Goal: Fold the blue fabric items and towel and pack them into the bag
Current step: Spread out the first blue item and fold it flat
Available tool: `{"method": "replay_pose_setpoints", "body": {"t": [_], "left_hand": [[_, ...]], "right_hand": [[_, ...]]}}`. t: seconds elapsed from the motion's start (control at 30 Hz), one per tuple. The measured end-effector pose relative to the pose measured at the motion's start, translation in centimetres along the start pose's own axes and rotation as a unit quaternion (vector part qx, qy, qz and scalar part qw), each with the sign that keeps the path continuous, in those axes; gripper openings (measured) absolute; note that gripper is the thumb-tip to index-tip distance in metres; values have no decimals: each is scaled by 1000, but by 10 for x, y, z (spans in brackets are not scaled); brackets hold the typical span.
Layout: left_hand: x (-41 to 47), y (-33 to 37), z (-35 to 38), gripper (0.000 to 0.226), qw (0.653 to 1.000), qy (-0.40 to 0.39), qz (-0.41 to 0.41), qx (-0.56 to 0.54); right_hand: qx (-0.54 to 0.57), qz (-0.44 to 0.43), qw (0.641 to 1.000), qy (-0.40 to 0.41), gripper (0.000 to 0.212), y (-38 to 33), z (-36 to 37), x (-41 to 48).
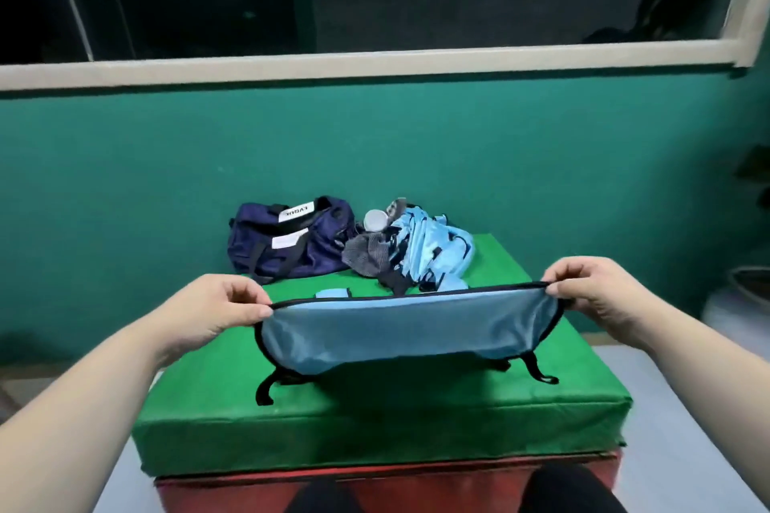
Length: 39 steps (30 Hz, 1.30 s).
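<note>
Left hand [216, 312]: pinches the fabric's top left corner.
Bag [291, 239]: far left on the pad [375, 421]; its contents are hidden.
Fabric [408, 331]: light blue, stretched between both hands above the near pad, straps dangling.
Pile [416, 250]: far right, unfolded.
Right hand [596, 292]: pinches the top right corner.
Progress: early, by the look of it; folding and packing remain.
</note>
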State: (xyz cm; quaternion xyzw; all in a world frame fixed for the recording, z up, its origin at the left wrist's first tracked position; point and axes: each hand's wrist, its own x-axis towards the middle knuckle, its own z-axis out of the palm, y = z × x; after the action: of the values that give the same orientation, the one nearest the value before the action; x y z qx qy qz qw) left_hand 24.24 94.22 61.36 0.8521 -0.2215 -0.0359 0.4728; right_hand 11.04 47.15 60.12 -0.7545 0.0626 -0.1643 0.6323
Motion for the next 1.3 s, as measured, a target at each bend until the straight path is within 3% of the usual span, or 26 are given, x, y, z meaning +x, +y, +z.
{"method": "replay_pose_setpoints", "body": {"t": [0.27,0.57,0.7,0.87,1.03,1.17,1.3], "left_hand": [[23,-54,28,7,998,-43,-55,-6],[120,-92,54,5,995,36,-80,38],[183,-107,64,6,991,68,-96,60],[262,-134,82,4,980,72,-104,153],[315,-172,106,5,970,61,-132,196],[331,-203,124,5,966,24,-146,214],[324,-210,130,10,967,48,-119,220]], "right_hand": [[-17,73,997,-17,24,58,12,27],[-51,99,993,45,18,114,30,128],[-83,116,986,88,7,141,37,188],[-127,148,975,106,8,181,44,254],[-211,150,962,86,9,221,57,301],[-322,173,931,27,5,244,64,323],[-393,143,908,10,8,245,66,326]]}}
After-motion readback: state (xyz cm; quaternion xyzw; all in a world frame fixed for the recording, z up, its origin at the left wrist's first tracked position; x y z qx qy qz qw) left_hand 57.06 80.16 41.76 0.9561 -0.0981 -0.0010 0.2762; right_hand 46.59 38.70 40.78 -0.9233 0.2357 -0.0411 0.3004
